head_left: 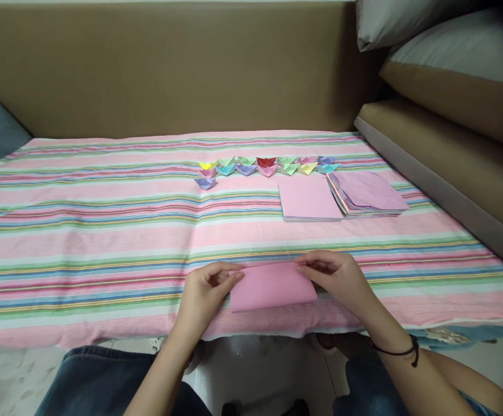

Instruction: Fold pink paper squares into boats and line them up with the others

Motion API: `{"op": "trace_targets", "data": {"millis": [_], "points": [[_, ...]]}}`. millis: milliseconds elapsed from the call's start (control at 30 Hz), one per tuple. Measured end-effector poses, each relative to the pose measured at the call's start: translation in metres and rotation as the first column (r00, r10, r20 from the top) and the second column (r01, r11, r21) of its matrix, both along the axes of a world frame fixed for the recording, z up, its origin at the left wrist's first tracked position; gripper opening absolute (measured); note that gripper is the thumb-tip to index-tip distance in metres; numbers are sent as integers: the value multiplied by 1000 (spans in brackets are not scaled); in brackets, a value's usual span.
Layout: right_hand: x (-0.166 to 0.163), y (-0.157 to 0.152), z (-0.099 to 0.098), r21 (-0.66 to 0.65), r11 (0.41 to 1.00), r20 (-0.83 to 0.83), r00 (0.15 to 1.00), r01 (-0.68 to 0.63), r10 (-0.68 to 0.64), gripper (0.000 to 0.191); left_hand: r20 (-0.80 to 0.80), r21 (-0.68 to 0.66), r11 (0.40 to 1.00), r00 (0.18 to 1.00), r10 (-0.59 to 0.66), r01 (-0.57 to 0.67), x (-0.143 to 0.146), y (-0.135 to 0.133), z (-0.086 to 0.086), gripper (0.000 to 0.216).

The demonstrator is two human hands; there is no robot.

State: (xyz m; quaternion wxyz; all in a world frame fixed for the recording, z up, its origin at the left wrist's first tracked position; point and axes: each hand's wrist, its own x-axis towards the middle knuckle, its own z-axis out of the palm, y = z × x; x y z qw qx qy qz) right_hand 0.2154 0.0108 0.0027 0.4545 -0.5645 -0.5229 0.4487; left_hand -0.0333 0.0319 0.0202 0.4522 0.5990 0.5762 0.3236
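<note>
A pink sheet of paper, doubled over into a wide rectangle, is held between my two hands near the cloth's front edge. My left hand pinches its upper left corner between thumb and fingers. At the upper right corner, my right hand grips the paper the same way, and a dark cord circles that wrist. Beyond the hands lies a flat stack of pink paper. Touching its right side is a looser, thicker pile of paper with a pinkish-purple sheet on top.
Several small folded paper boats stand in rows farther back, among them a red boat and a purple boat. A striped cloth covers the surface. Brown cushions border the right side, and a brown backrest rises behind.
</note>
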Motion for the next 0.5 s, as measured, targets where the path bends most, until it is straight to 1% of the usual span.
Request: {"op": "trace_targets", "data": {"millis": [133,267,400,500], "points": [[-1,1,-2,35,999,139,990,-9,4,13,-94,51,998,995,-21,26,0,2,-7,24],[-2,2,-3,73,997,289,957,-20,-2,12,-205,118,990,977,-56,82,1,5,-10,21],[-2,4,-5,75,997,310,951,-24,0,13,-249,183,973,964,-90,138,2,7,-10,14],[-2,4,-6,87,996,327,945,-21,-9,13,-251,208,966,963,-101,155,2,9,-11,11]]}}
